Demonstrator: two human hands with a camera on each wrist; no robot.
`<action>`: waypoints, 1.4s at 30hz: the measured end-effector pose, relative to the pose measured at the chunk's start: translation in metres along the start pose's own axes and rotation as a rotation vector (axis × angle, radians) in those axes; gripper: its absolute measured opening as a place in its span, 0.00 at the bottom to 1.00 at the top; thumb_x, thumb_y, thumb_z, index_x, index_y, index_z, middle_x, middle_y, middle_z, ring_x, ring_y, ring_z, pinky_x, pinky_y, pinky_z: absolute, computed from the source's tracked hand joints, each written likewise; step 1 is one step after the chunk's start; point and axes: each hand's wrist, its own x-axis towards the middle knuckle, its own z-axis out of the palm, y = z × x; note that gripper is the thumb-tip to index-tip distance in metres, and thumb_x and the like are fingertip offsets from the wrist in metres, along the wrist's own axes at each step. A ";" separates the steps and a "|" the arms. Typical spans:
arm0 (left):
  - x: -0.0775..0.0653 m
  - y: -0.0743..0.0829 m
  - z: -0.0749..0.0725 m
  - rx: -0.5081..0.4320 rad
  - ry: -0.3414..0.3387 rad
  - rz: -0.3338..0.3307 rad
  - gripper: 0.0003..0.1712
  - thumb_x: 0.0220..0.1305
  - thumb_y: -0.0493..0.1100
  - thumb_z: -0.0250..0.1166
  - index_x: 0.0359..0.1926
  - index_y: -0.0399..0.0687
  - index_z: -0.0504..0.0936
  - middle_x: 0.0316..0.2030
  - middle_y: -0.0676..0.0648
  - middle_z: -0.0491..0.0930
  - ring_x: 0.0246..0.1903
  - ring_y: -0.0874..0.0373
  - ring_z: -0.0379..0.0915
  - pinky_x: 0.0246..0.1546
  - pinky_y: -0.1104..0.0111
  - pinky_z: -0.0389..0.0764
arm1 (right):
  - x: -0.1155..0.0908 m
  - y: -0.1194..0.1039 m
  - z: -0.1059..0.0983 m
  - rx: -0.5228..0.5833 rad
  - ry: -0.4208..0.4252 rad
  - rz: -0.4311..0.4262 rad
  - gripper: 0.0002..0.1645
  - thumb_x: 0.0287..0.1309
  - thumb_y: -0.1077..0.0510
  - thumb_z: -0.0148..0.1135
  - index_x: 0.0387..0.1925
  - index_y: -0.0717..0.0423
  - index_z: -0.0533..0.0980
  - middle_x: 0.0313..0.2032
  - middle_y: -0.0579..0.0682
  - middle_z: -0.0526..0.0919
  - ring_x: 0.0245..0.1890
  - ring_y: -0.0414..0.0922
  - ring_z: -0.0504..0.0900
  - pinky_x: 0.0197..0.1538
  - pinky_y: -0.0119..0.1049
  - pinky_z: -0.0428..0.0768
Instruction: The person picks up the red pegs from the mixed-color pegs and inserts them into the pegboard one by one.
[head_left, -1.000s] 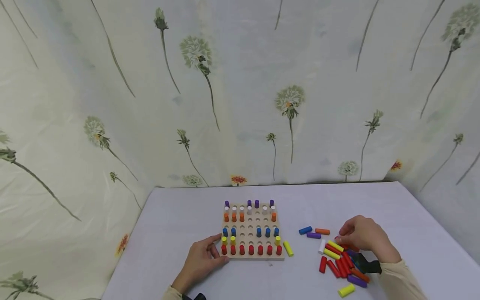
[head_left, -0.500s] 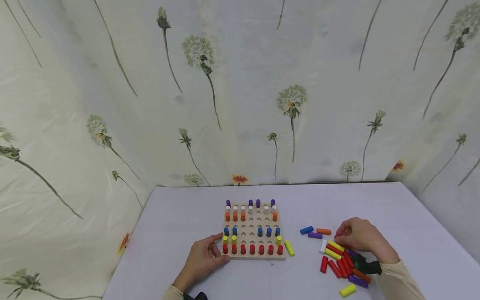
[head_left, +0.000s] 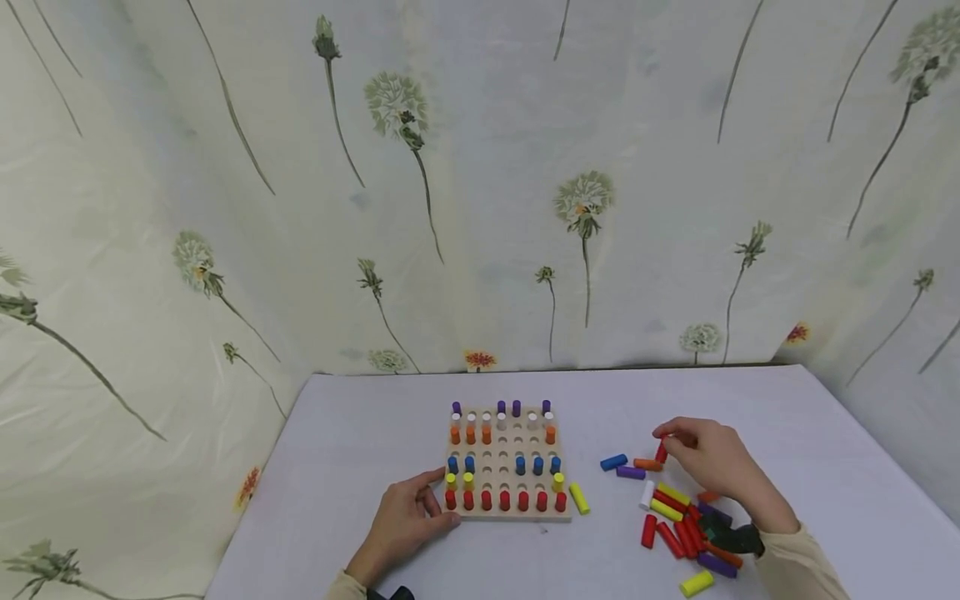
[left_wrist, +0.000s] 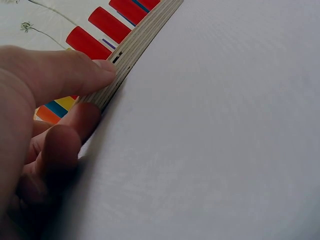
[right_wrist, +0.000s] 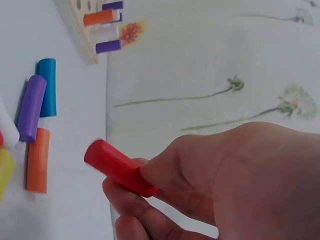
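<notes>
A square wooden pegboard (head_left: 516, 517) bears rows of coloured pegs: red in front, then yellow, blue, orange, white and purple. My left hand (head_left: 408, 512) grips its near left corner; in the left wrist view the thumb (left_wrist: 97, 72) lies along the layered edge, with curled fingers at the other side. My right hand (head_left: 708, 454) pinches a red peg (right_wrist: 120, 167) between thumb and fingers, above the far end of the loose pegs. Just beneath it lies an orange peg (head_left: 647, 464), beside a purple peg (head_left: 631, 472) and a blue peg (head_left: 613, 461).
A pile of loose red, yellow, orange and purple pegs lies right of the board, partly under the right wrist. A yellow peg (head_left: 579, 497) lies close to the board's right side. Behind the white table (head_left: 375, 400) hangs a flowered cloth (head_left: 465, 208).
My right hand has lifted the red peg from the pile and moved it up and left. The left hand stays at the board's corner.
</notes>
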 end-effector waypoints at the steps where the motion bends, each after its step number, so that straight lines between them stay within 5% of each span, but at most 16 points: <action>1: 0.000 0.000 0.000 0.003 0.002 0.009 0.42 0.57 0.55 0.81 0.69 0.40 0.80 0.24 0.59 0.80 0.21 0.67 0.69 0.22 0.74 0.66 | 0.000 -0.002 0.000 -0.002 0.026 -0.012 0.13 0.70 0.58 0.63 0.52 0.56 0.85 0.38 0.49 0.88 0.34 0.45 0.78 0.33 0.35 0.75; 8: 0.000 -0.001 0.001 0.004 0.008 0.013 0.42 0.57 0.56 0.81 0.68 0.41 0.81 0.24 0.59 0.80 0.21 0.67 0.69 0.23 0.75 0.65 | -0.001 -0.018 0.007 0.011 0.145 -0.049 0.12 0.69 0.57 0.70 0.50 0.55 0.87 0.40 0.52 0.92 0.39 0.49 0.84 0.33 0.35 0.75; 16: 0.000 -0.002 0.000 0.013 0.013 0.022 0.42 0.57 0.56 0.81 0.68 0.41 0.81 0.23 0.60 0.80 0.21 0.67 0.69 0.24 0.74 0.66 | 0.001 -0.035 0.023 0.063 0.252 -0.098 0.10 0.67 0.59 0.71 0.47 0.53 0.91 0.43 0.56 0.92 0.28 0.43 0.72 0.28 0.34 0.68; 28: 0.000 -0.004 0.000 0.014 0.018 0.050 0.42 0.56 0.55 0.81 0.67 0.40 0.81 0.22 0.60 0.79 0.20 0.69 0.67 0.23 0.74 0.64 | 0.024 -0.073 0.052 0.097 0.290 -0.154 0.07 0.61 0.62 0.76 0.41 0.52 0.92 0.34 0.49 0.91 0.33 0.44 0.77 0.33 0.35 0.70; 42: 0.000 -0.004 -0.002 0.035 0.014 0.056 0.42 0.56 0.55 0.80 0.68 0.40 0.81 0.23 0.61 0.80 0.20 0.69 0.67 0.23 0.74 0.64 | 0.070 -0.142 0.085 0.151 0.194 -0.338 0.04 0.58 0.63 0.78 0.35 0.51 0.93 0.30 0.43 0.90 0.33 0.39 0.77 0.36 0.34 0.74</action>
